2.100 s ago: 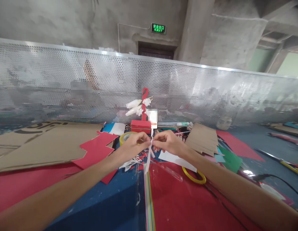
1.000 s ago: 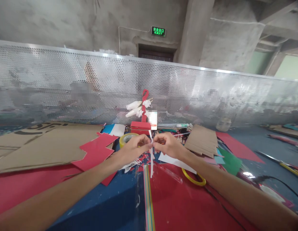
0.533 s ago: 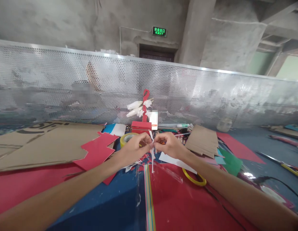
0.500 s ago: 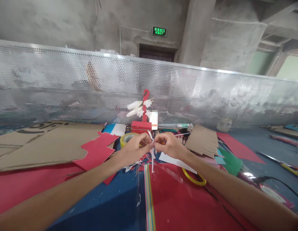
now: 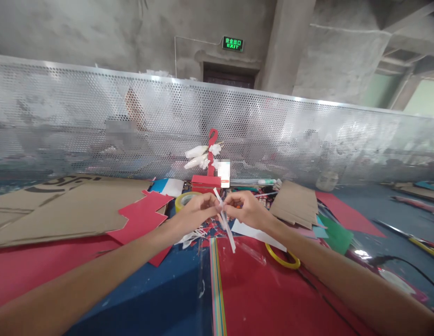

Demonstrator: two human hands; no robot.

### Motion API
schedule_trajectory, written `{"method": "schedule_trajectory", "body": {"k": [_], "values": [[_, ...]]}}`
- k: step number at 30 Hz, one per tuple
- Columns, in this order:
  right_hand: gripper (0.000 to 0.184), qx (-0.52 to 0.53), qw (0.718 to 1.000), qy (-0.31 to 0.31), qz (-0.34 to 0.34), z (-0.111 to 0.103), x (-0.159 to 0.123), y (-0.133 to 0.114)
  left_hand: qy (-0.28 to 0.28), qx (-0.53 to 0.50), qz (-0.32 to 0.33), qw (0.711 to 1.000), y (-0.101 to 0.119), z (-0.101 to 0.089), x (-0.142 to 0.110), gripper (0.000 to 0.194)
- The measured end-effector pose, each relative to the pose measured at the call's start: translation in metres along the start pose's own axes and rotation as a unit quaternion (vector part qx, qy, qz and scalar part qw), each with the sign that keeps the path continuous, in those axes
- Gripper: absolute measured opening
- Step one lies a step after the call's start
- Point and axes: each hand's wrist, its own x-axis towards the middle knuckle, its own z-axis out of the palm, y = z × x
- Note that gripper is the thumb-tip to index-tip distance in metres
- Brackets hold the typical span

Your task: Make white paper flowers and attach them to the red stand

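My left hand and right hand, fingers narrowed to a pinch, hold a white strip in front of the red stand. White flowers seem already set on that stand; the strip, both ends free, I judge unfinished, though how folded I cannot tell.

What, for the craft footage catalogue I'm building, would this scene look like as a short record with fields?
Left hand: fingers pinching a white strip
Right hand: fingers on the same strip, close beside the left hand
Strip position: slanted, ends showing above and below the fingers
Near left hand: yellow tape roll
Beyond the hands: red stand bearing white flowers
Nearer the camera: red sheet
Background: perforated metal panel; lit exit sign
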Motion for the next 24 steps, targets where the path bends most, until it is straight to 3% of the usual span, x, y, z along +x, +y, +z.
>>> {"method": "schedule_trajectory", "body": {"k": [4, 13, 20, 24], "values": [[0.008, 0.011, 1.000, 0.000, 0.008, -0.001, 0.000, -0.001, 0.003, -0.019, -0.020, 1.000, 0.000, -0.001, -0.001, 0.028], [0.009, 0.000, 1.000, -0.013, 0.004, 0.001, 0.003, 0.004, 0.011, -0.121, -0.062, 0.991, -0.009, -0.003, 0.000, 0.021], [0.010, -0.035, 0.999, -0.015, -0.025, 0.003, 0.001, 0.009, 0.000, -0.047, -0.040, 0.998, -0.007, 0.000, 0.000, 0.022], [0.010, -0.050, 0.998, -0.012, -0.032, 0.003, 0.002, 0.012, 0.005, -0.059, -0.056, 0.997, -0.010, -0.002, 0.002, 0.023]]}}
